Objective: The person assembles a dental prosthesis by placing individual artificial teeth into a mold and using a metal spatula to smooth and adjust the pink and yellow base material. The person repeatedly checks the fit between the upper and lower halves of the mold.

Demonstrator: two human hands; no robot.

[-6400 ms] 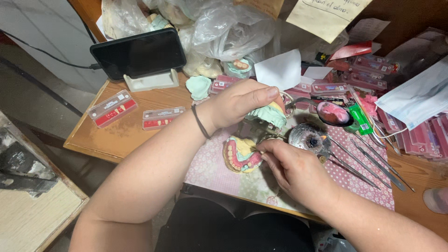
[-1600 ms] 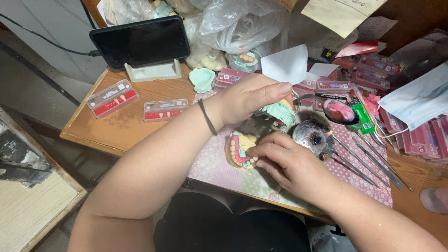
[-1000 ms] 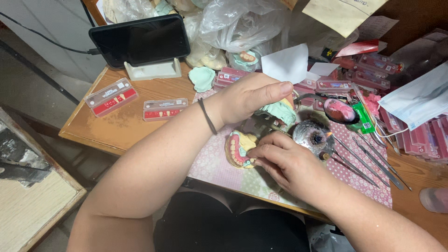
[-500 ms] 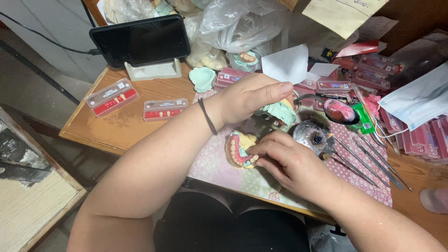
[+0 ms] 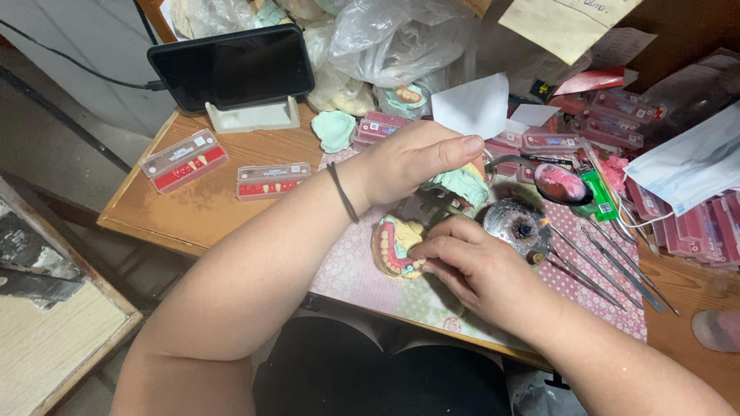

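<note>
The left hand [image 5: 412,158] is cupped down over the green plaster cast [image 5: 461,183], fingers closed on it, while the right hand [image 5: 470,262] pinches its fingertips [image 5: 420,250] together against the pink denture model [image 5: 393,246] just below. I'd brace the right wrist on the mat [image 5: 362,270] and press lightly, so the teeth seat without shifting.

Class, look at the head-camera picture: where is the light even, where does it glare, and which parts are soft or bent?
Head view: even, soft light on the left hand and right hand, with faint shadows beneath them; glare on the clear plastic bags and the black phone screen; the pink-and-cream denture model is fairly sharp; the brown wooden desk edge slants from the wide lens.
</note>
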